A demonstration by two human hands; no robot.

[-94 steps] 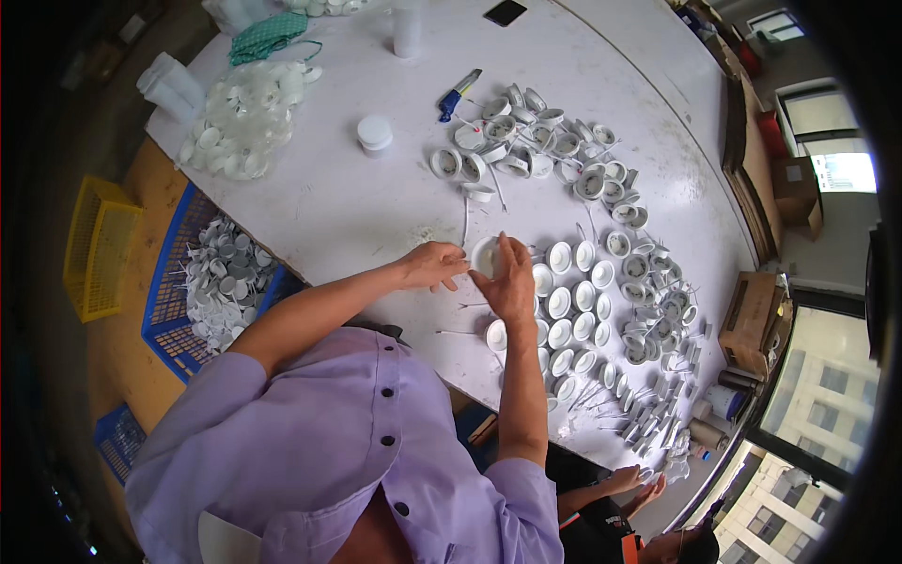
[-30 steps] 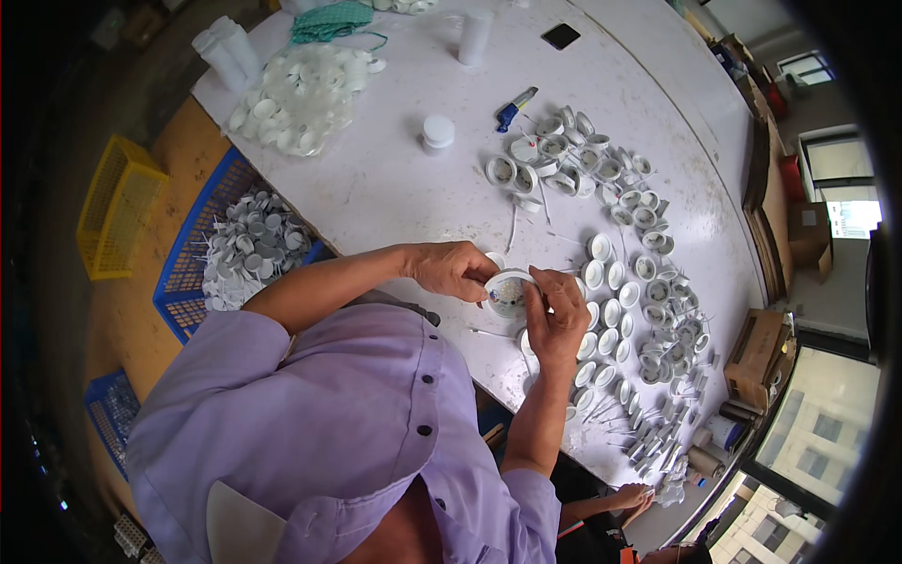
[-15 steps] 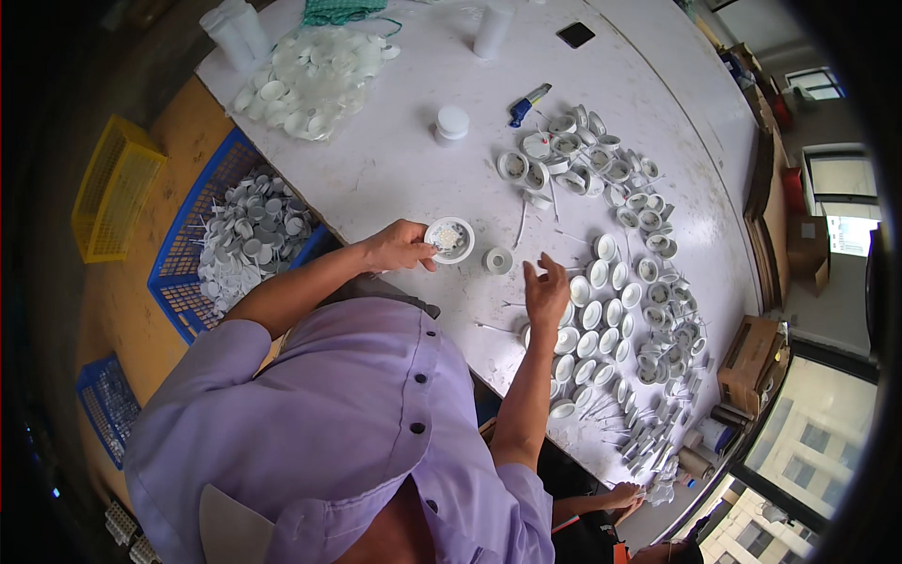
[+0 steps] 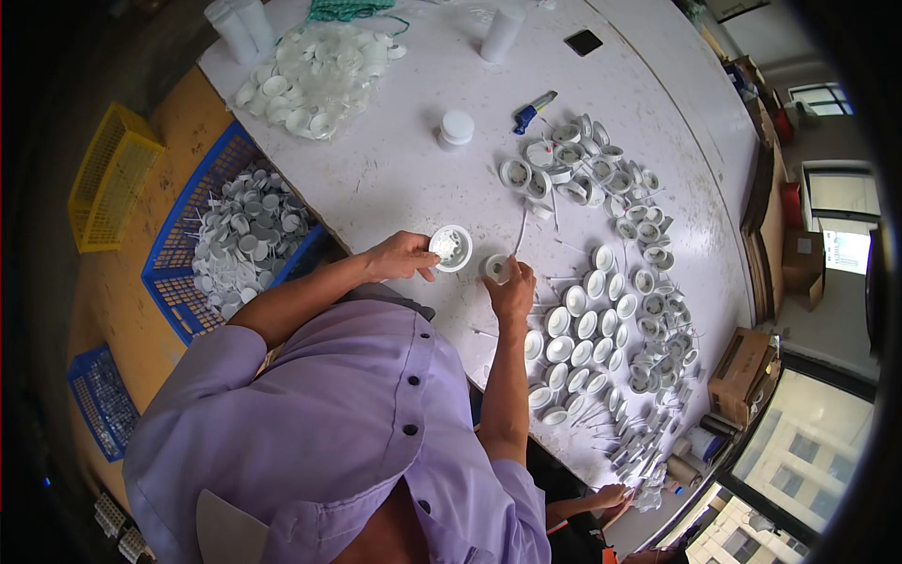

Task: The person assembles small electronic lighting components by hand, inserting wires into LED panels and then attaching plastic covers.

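Note:
My left hand (image 4: pixel 402 257) pinches the rim of a round white light fitting (image 4: pixel 452 248), tilted so that its inside faces up. Small pale details inside it are too fine to make out. Just to its right, my right hand (image 4: pixel 511 289) has thumb and fingers around a small white ring-shaped cup (image 4: pixel 497 269), which appears to rest on the table (image 4: pixel 376 188). A gap separates the cup from the fitting. Rows of similar white fittings (image 4: pixel 583 326) with thin wires lie right of my right hand, and a heap of them (image 4: pixel 573 164) lies farther off.
A blue basket (image 4: pixel 183 249) of small white parts stands at left, by a yellow basket (image 4: pixel 111 179). Far on the table are a bag of white discs (image 4: pixel 324 80), a white jar (image 4: pixel 457 128), a blue cutter knife (image 4: pixel 532 113) and a phone (image 4: pixel 583 42). Another person's hand (image 4: pixel 611 496) works lower right.
My right hand has come left and down onto the small cup, which it was apart from before. The fitting in my left hand has tilted slightly.

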